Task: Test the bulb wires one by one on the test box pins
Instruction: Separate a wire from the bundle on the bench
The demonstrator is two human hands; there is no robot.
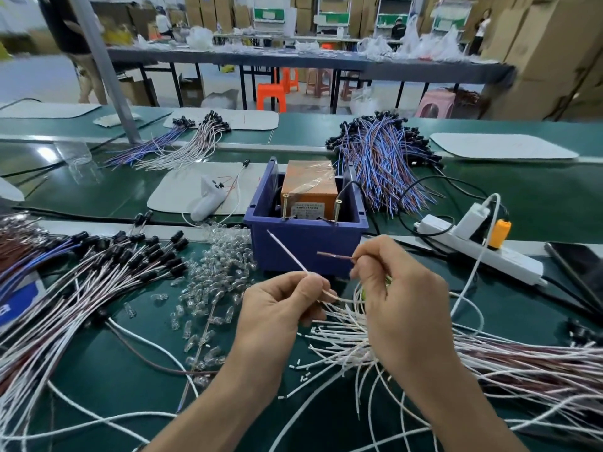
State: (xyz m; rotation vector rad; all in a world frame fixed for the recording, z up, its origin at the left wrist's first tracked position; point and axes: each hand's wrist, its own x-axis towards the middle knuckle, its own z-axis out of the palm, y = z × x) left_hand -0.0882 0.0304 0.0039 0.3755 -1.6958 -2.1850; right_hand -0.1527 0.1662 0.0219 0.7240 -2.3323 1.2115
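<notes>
My left hand (277, 308) pinches a white wire (287, 252) whose bare end points up and left toward the test box. My right hand (388, 288) pinches a brown wire (332, 255) with its end pointing left. Both ends hover just in front of the blue bin (306, 252), apart from it. Inside the bin sits an orange test box (310, 184) with two screw-like pins, the left pin (284, 206) and the right pin (337, 210), standing at its front. A fan of white and brown wires (375, 340) lies under my hands.
Clear small bulbs (215, 282) lie scattered left of the bin. Wired black sockets (107, 265) pile up at the left, blue and brown wire bundles (385, 164) behind the bin. A white power strip (479, 243) and a phone (584, 262) lie at right.
</notes>
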